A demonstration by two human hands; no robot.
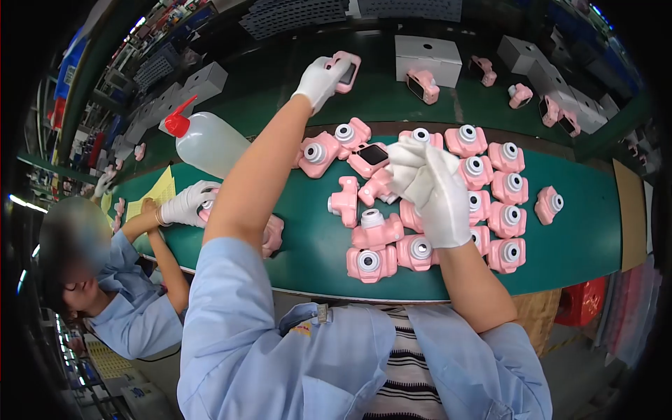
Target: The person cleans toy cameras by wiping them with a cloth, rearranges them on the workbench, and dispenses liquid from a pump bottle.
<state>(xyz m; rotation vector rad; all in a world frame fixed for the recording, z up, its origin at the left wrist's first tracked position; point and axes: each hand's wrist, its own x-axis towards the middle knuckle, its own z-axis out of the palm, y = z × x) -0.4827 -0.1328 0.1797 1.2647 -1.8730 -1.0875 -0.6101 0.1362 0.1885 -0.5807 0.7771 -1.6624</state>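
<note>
Far out over the dark green belt, my left hand [319, 81] in a white glove grips a pink camera [347, 72] with a dark screen. My right hand [435, 190], gloved too, is above the rows of pink cameras [507, 220] on the green table [308, 262]; its fingers are curled around a crumpled white cloth [408, 168]. Beside that hand, a camera lies with its dark screen up [369, 158]. Most cameras near it have their white lens rings up.
A bottle with a red nozzle [210, 143] leans at the left. A co-worker's gloved hand [189, 204] holds a pink item. White boxes [428, 60] and more cameras [423, 86] lie on the belt. One camera [549, 204] sits apart at right.
</note>
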